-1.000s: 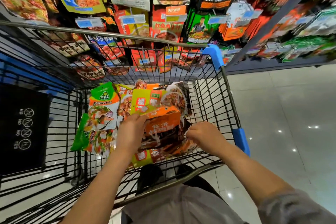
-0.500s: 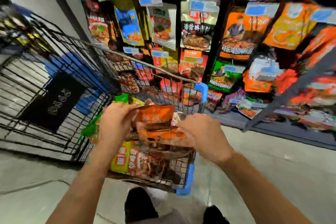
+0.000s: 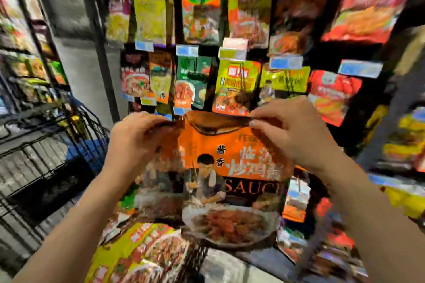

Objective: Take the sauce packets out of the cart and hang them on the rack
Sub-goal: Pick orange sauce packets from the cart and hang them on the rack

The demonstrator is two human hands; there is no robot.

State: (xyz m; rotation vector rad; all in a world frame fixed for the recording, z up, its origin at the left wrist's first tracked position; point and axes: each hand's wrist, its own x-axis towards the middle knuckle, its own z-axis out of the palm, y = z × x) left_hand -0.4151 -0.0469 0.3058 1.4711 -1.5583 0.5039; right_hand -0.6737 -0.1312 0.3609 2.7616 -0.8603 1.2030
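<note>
I hold up orange sauce packets (image 3: 220,167) in front of the rack (image 3: 236,53), a small stack with the front one showing a dish of food and the word SAUCE. My left hand (image 3: 138,138) grips their top left corner. My right hand (image 3: 289,133) pinches the top right edge between thumb and fingers. The packets hang upright just below a yellow-green packet (image 3: 236,87) on the rack. The wire cart (image 3: 76,145) is low at the left, with more packets (image 3: 142,253) in it under my left arm.
The rack is crowded with hanging packets in several rows, with blue and yellow price tags (image 3: 187,50) on the hook ends. A grey pillar (image 3: 76,30) stands left of the rack. Another shelf of goods (image 3: 23,53) runs along the far left.
Both hands have lifted the orange packets out of the cart and up to the rack. My view has swung up from the cart to the hanging rows.
</note>
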